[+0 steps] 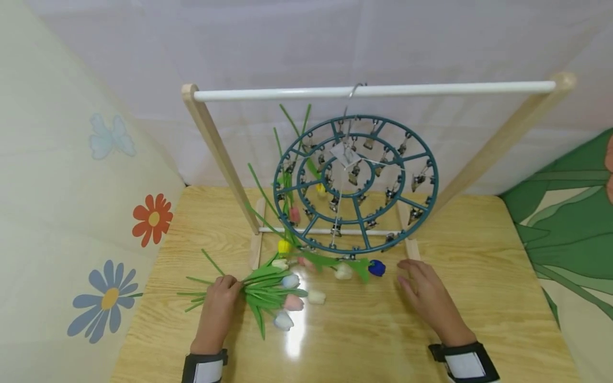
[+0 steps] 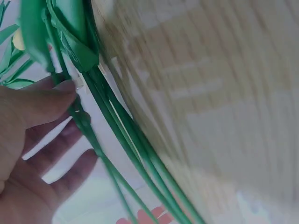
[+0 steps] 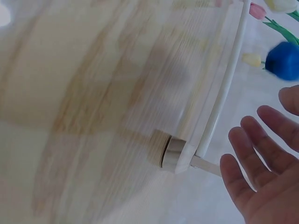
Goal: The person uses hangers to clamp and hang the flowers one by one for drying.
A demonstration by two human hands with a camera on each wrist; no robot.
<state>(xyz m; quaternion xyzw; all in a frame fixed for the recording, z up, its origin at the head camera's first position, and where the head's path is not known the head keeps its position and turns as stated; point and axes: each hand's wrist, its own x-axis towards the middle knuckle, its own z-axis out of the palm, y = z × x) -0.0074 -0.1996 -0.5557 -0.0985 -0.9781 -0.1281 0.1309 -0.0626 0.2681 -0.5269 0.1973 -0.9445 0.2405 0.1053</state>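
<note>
My left hand (image 1: 221, 293) is at the left of the table, by a bunch of artificial tulips (image 1: 268, 287) with white and pink heads. In the left wrist view, its thumb and forefinger pinch green tulip stems (image 2: 80, 116), while the other fingers are spread. More stems (image 2: 135, 140) run alongside, outside the pinch. My right hand (image 1: 423, 290) holds nothing; its fingers (image 3: 252, 135) are relaxed and apart. Just left of it is a blue tulip (image 1: 377, 267), which it does not touch. Near that lies a white tulip (image 1: 342, 271).
A dark green round hanger (image 1: 361, 199) with several metal clips hangs by a hook from a white rail (image 1: 282, 94) on a wooden stand (image 1: 217, 154). Behind its left side are more tulips, including a pink one (image 1: 294, 215) and a yellow one (image 1: 284, 247). Everything is on a wood-grain table (image 1: 364, 340).
</note>
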